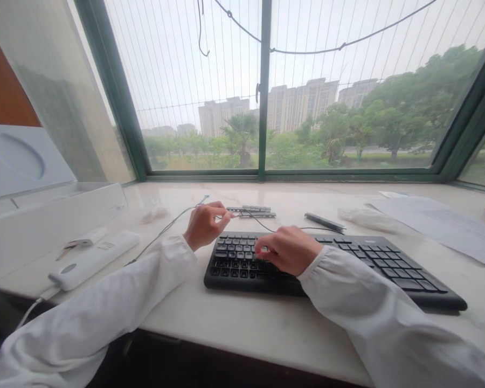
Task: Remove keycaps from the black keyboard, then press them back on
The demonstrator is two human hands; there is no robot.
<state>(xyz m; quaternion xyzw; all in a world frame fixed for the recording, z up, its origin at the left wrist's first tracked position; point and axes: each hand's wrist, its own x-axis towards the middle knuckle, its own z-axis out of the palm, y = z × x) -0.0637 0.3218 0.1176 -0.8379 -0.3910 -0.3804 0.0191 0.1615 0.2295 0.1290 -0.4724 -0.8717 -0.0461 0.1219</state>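
A black keyboard (234, 274) lies on the pale tabletop in front of me. At its left part, several key positions look like bare square sockets without caps. My right hand (289, 249) is over the left-middle of the keyboard, its fingers curled closed against the keys; whatever they hold is hidden. Just beyond the keyboard's back left corner, my left hand (208, 223) is raised with thumb and fingertips pinched together. Something small may be in that pinch, but I cannot make it out. A thin dark cable (164, 231) passes behind my left hand and towards the keyboard's back edge.
Several dark slotted strips (256, 212) lie behind the keyboard, with another strip (324, 222) farther right. A white power strip (92, 260) and a white box (52, 221) are at left. Paper sheets (436, 218) lie at right. A window (262, 175) closes off the back.
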